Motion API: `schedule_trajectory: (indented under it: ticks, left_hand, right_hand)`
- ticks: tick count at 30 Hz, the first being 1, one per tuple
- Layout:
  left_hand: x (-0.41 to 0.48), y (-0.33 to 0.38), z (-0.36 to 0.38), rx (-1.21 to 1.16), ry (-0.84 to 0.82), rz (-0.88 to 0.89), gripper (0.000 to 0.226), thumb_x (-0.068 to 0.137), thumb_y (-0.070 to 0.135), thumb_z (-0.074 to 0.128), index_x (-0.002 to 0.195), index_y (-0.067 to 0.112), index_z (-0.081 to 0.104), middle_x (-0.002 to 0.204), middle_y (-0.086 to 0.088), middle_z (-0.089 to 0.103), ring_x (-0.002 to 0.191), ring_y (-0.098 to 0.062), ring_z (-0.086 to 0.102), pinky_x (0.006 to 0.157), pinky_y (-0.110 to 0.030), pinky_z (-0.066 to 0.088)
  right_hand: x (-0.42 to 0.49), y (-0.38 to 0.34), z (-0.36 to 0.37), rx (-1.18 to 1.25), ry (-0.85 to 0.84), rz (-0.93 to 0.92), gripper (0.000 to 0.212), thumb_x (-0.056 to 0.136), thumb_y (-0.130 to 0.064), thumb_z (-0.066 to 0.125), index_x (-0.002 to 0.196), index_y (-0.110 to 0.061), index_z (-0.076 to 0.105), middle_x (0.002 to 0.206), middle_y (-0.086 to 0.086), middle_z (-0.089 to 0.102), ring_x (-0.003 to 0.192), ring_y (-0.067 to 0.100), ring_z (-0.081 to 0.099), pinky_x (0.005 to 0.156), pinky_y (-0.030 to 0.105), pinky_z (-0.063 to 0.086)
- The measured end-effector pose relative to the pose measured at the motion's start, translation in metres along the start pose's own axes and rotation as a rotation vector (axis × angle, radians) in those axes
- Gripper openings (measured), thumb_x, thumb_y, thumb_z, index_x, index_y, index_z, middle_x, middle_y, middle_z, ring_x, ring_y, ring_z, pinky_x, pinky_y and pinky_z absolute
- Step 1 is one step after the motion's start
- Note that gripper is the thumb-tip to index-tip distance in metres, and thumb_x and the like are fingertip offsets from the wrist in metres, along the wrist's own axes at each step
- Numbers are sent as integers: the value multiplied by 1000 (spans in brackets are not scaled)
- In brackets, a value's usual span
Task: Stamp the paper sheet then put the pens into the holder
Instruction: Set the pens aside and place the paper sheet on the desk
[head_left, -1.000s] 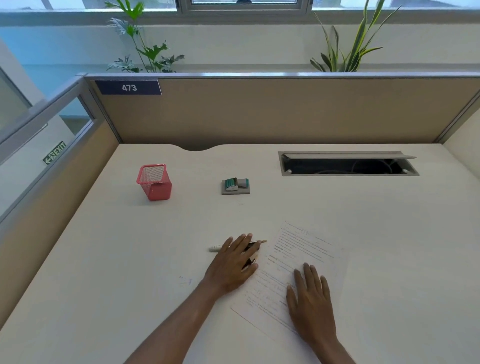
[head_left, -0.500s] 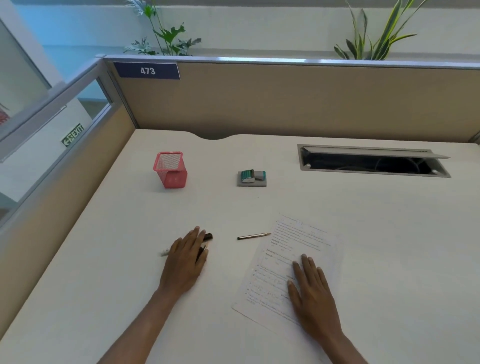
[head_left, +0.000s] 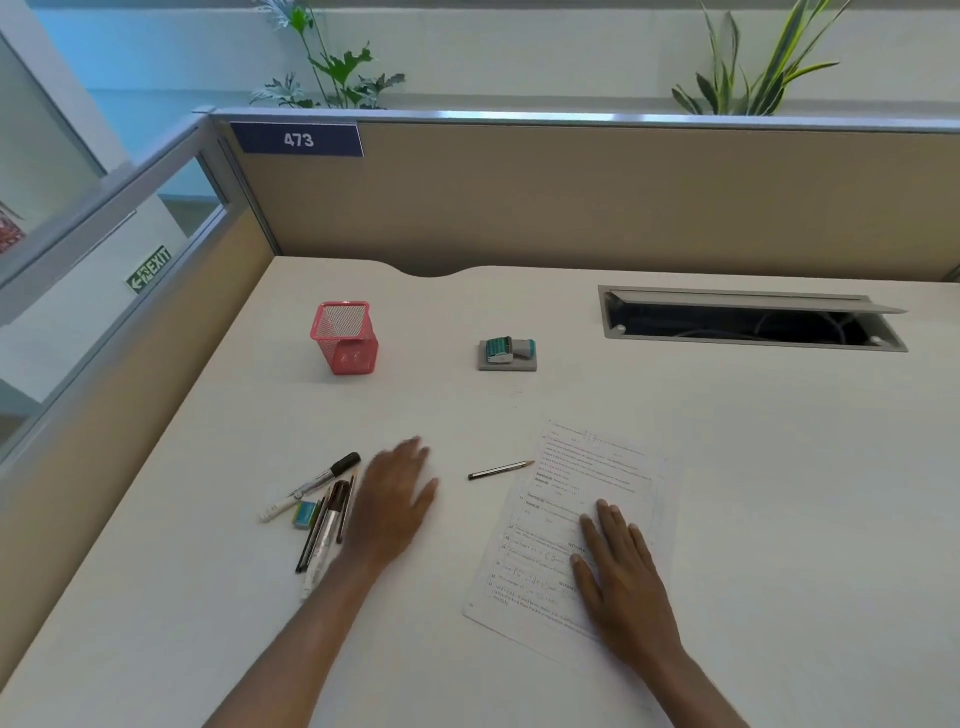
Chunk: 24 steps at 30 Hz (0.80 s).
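A printed paper sheet (head_left: 587, 499) lies on the desk, and my right hand (head_left: 621, 577) rests flat on its lower part. My left hand (head_left: 395, 499) hovers open and blurred just right of a cluster of pens and markers (head_left: 324, 514) with a small eraser (head_left: 306, 514) among them. One thin pen (head_left: 500, 470) lies alone between my left hand and the sheet. The stamp (head_left: 509, 349) sits on its grey pad (head_left: 506, 364) farther back. The red mesh holder (head_left: 345, 338) stands upright at the back left.
An open cable hatch (head_left: 753, 325) is cut into the desk at the back right. Beige partition walls (head_left: 571, 202) close off the back and left sides. The near right part of the desk (head_left: 805, 519) is bare.
My left hand slid the pens leftward off the sheet, then lifted away to their right, uncovering the cluster. One pen stayed near the sheet. My right hand stayed put.
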<state>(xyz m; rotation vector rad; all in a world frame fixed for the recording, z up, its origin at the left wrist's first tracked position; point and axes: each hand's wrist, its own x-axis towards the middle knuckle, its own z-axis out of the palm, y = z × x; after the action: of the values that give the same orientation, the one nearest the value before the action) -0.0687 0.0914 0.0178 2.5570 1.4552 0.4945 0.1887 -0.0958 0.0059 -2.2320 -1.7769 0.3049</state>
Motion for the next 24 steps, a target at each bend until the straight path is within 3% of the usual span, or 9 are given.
schedule_trajectory:
  ticks: [2, 5, 10, 14, 18, 24]
  left_hand:
    - [11, 33, 15, -43, -3, 122, 37, 92, 34, 53, 117, 9, 65, 127, -11, 64, 113, -28, 62, 104, -33, 33]
    - [21, 63, 31, -88, -17, 156, 25, 85, 25, 69, 105, 10, 68, 115, -9, 68, 105, -28, 65, 95, -36, 46]
    - [20, 63, 34, -6, 14, 111, 8, 91, 19, 61, 86, 13, 61, 91, -3, 60, 81, -25, 58, 75, -37, 50]
    - [-3, 32, 24, 117, 128, -21, 9, 86, 16, 67, 80, 12, 62, 81, -3, 58, 73, -24, 55, 70, -38, 48]
    - [-37, -1, 16, 278, 202, -223, 19, 86, 22, 53, 74, 11, 61, 82, -7, 58, 73, -29, 52, 67, -41, 37]
    - [-52, -15, 5, 316, 279, -420, 18, 85, 16, 61, 70, 7, 55, 76, -12, 51, 69, -32, 50, 68, -43, 39]
  right_hand:
    - [0, 1, 0, -3, 1, -4, 67, 100, -51, 13, 147, -11, 41, 159, 7, 25, 147, 21, 23, 119, 32, 8]
    - [2, 3, 0, -11, -2, -11, 69, 100, -52, 12, 146, -11, 42, 159, 7, 25, 147, 22, 24, 119, 31, 8]
    - [3, 3, 0, -2, 7, -12, 69, 100, -52, 12, 145, -11, 43, 158, 7, 28, 146, 22, 26, 119, 31, 8]
    - [4, 4, 2, 14, 12, -11, 69, 100, -52, 12, 146, -12, 41, 159, 5, 25, 147, 20, 23, 120, 32, 8]
    - [6, 3, 3, 27, 14, -15, 69, 100, -53, 11, 146, -11, 41, 159, 6, 25, 147, 19, 22, 120, 32, 7]
    - [9, 2, 4, 28, 19, -40, 60, 97, -43, 28, 147, -12, 40, 160, 4, 22, 148, 18, 18, 120, 30, 5]
